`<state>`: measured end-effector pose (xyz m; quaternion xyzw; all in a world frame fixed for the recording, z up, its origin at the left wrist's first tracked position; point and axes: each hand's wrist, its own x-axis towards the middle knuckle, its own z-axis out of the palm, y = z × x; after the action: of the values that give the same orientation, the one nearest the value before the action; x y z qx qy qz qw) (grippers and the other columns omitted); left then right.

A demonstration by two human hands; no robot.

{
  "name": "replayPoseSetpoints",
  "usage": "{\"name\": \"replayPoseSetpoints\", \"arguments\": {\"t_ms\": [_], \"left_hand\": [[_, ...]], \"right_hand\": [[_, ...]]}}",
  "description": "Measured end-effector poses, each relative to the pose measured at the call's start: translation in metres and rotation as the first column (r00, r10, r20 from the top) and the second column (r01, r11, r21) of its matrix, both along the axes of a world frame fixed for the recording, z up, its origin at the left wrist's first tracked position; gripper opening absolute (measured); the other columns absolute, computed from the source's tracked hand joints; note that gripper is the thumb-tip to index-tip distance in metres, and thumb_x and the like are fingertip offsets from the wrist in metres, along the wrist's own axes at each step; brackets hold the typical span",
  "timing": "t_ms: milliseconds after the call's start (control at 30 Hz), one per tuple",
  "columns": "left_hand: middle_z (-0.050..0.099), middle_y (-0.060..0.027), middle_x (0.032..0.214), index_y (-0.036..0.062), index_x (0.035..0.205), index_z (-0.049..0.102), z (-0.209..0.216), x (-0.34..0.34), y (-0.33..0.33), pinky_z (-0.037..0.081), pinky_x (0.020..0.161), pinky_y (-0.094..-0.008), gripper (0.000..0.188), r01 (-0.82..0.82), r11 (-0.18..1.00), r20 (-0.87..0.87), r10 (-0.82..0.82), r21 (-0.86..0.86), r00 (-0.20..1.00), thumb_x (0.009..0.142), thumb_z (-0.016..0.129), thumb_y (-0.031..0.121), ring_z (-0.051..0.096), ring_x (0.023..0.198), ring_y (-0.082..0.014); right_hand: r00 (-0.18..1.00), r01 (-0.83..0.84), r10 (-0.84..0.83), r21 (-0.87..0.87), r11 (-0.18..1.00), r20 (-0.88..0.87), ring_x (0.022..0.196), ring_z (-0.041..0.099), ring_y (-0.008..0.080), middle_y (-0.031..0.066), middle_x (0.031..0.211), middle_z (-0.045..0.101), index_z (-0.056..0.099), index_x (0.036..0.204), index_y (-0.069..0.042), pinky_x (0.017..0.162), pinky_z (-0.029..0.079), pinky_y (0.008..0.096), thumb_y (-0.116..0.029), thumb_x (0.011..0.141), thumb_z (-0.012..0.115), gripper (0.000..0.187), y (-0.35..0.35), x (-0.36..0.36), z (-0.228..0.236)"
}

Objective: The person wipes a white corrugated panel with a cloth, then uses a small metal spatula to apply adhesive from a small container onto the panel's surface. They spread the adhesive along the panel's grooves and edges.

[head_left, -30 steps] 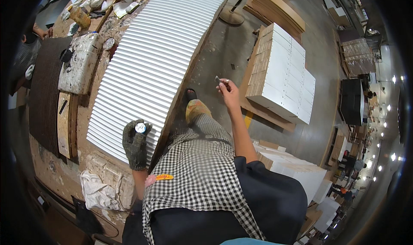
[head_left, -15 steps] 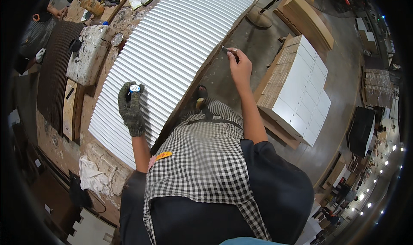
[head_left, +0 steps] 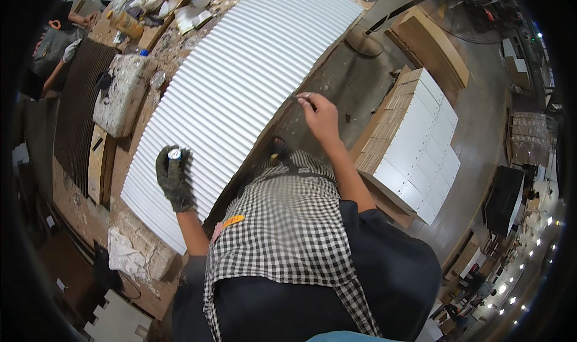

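A white ribbed panel (head_left: 240, 72) lies across the table in front of me. Over its near left part is my left hand (head_left: 174, 180), in a dark grey-green glove, closed round a small round container (head_left: 174, 154) with a white and blue top. Most of the container is hidden in the glove. My right hand (head_left: 321, 117) is bare and pinches a small dark piece (head_left: 294, 98) by the panel's right edge. That piece is too small to name, and I cannot tell whether it touches the panel.
Left of the panel are a paint-spattered block (head_left: 123, 93), a dark ribbed panel (head_left: 75, 114) and a white cloth (head_left: 127, 253). A bottle (head_left: 127, 25) lies at the far left, near another person's gloved hand (head_left: 71, 51). White boards (head_left: 415, 150) are stacked at right; a fan stand (head_left: 363, 42) stands beyond.
My right hand has moved left and nearer to me, up to the panel's edge. The left hand, still round the container, has come nearer too. The other person's gloved hand has shifted.
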<state>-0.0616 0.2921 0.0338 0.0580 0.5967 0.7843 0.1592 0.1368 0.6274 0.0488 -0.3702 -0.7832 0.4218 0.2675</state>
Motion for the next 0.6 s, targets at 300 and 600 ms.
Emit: {"name": "replayPoseSetpoints", "arguments": {"t_ms": [300,600], "left_hand": [[0.066,-0.0124,0.110,-0.0005,0.124,0.059,0.013,0.005,0.007,0.059,0.088,-0.0424,0.028,-0.069,0.997,0.049,0.071,-0.041,0.996,0.096,0.061,0.007,0.068,0.097,-0.0256],[0.067,-0.0120,0.110,0.0001,0.123,0.059,0.021,0.001,0.007,0.060,0.087,-0.0404,0.029,0.005,0.998,0.100,-0.012,0.068,0.995,0.096,0.062,0.007,0.069,0.098,-0.0253]], "right_hand": [[0.993,-0.013,-0.005,0.148,0.989,0.119,0.070,0.067,0.0189,0.0126,0.079,0.069,0.068,0.098,-0.002,0.064,0.049,0.0291,-0.007,0.091,0.065,0.009,0.018,0.023,-0.010],[0.999,-0.037,0.031,-0.233,0.972,-0.028,0.072,0.066,0.0194,0.0104,0.082,0.067,0.064,0.104,-0.002,0.067,0.051,0.0320,-0.014,0.093,0.068,0.017,-0.033,0.026,0.027]]}}
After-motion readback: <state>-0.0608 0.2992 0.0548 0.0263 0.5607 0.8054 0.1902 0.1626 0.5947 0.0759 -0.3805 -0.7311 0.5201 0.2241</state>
